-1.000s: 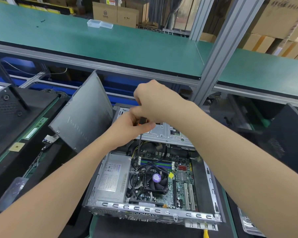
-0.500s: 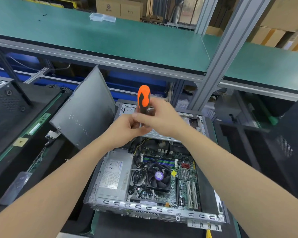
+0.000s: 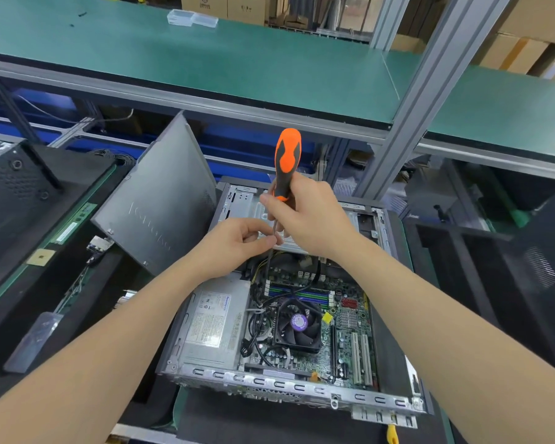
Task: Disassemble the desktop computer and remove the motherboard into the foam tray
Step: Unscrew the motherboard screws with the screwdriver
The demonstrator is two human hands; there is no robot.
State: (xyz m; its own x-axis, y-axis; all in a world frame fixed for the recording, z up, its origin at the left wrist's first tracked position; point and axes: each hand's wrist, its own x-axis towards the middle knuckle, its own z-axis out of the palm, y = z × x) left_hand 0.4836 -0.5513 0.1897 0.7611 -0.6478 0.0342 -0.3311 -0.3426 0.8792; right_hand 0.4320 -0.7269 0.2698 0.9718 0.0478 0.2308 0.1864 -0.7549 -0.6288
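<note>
An open desktop case (image 3: 289, 384) lies in front of me with its motherboard (image 3: 346, 341), black CPU fan (image 3: 297, 325) and grey power supply (image 3: 212, 325) exposed. My right hand (image 3: 311, 219) grips the lower part of an orange and black screwdriver (image 3: 287, 158), held upright above the case's drive cage (image 3: 247, 203). My left hand (image 3: 237, 241) pinches the screwdriver's thin metal shaft just below the handle. The shaft's tip points down toward the board's top left corner; I cannot tell whether it touches anything.
The removed grey side panel (image 3: 161, 206) leans to the left of the case. Dark cases stand at far left (image 3: 16, 193) and right (image 3: 526, 257). A green shelf (image 3: 237, 68) on an aluminium post (image 3: 430, 84) runs overhead, with a clear plastic box (image 3: 191, 19) on it.
My right hand slid down the screwdriver, uncovering its orange handle top. Both hands with the tool have come lower, toward the case.
</note>
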